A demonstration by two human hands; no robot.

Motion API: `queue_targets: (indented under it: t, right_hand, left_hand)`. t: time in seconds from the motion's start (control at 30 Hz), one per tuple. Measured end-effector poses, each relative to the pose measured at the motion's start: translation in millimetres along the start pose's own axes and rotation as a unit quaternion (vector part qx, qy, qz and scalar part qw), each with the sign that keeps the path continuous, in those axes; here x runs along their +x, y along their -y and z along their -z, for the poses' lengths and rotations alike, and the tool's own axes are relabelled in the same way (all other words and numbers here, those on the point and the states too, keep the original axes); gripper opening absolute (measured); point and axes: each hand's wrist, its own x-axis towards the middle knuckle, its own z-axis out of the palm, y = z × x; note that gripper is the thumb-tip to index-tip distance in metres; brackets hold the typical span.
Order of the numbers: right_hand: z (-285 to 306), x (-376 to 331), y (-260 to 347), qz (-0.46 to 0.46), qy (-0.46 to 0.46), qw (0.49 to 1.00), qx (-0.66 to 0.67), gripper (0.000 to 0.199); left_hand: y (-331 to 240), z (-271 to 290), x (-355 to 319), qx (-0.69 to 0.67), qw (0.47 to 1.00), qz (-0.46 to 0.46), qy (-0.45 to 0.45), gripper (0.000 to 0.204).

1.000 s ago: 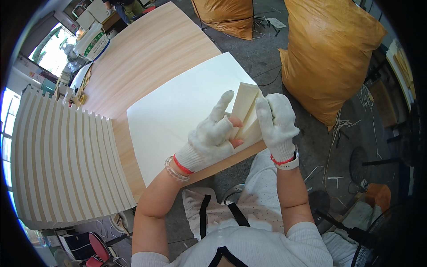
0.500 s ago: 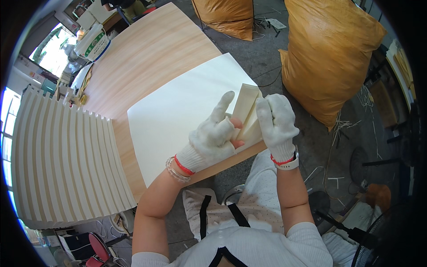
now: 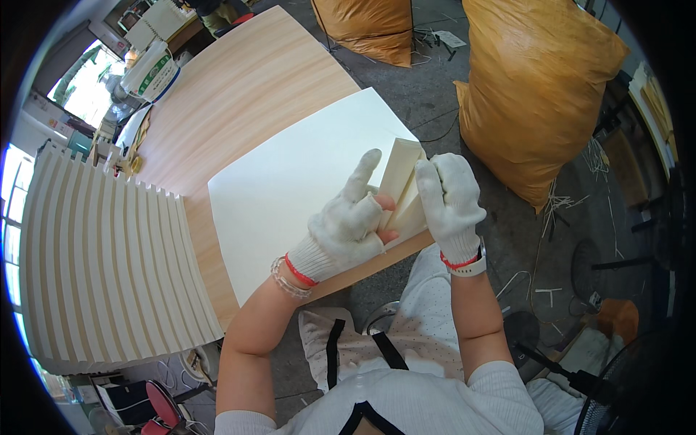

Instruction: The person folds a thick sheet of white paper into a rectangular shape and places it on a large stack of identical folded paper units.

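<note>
A cream-white piece of folded card (image 3: 399,170), long and narrow with a raised flap, lies at the right edge of a large white sheet (image 3: 283,188). My left hand (image 3: 348,225), in a white glove with bare fingertips showing, is closed on the card's lower left side; its index finger points up and away. On the right, my gloved right hand (image 3: 451,196) has its fingers curled in and pressed against the card's right edge. Its palm side is hidden, and so is part of the card beneath both hands.
The sheet rests on a wood-grain table (image 3: 254,80). At left stands a tall stack of ridged white pieces (image 3: 109,261). A white bucket (image 3: 152,72) sits at the table's far left. Big orange sacks (image 3: 536,94) stand on the floor at right, near scattered strips.
Almost nothing differs. My right hand has shifted very slightly to the left against the card; my left hand keeps its hold.
</note>
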Motion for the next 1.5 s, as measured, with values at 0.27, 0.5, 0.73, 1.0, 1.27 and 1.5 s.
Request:
queue_targets:
  t: [0.27,0.5,0.73,1.0,1.27,1.5]
  right_hand:
    - [1.3,-2.5,-1.9,-0.01,0.002,1.0,0.013,0.022]
    - [2.2,-1.2,3.8,-0.045,0.004,0.999,0.026,0.026]
    - [2.6,-2.9,2.5,-0.043,-0.006,0.999,0.031,0.016]
    - [2.9,-6.2,-4.6,0.016,0.001,1.0,-0.002,0.01]
    - [0.9,-4.4,1.5,-0.052,-0.008,0.998,0.037,0.02]
    - [1.1,-3.7,1.5,-0.044,-0.016,0.999,0.02,0.02]
  left_hand:
    - [5.2,0.3,0.7,-0.029,0.999,-0.038,-0.007,0.05]
    - [10.0,-4.8,-3.8,-0.098,0.995,-0.001,-0.025,0.065]
    - [8.9,8.6,3.6,0.004,0.997,-0.056,0.051,0.038]
    - [-1.7,1.9,1.4,-0.025,0.999,0.028,0.01,0.035]
    - [3.4,4.3,4.3,0.042,0.995,-0.094,0.009,0.037]
    - [4.4,-4.4,1.8,-0.004,1.0,-0.016,-0.023,0.039]
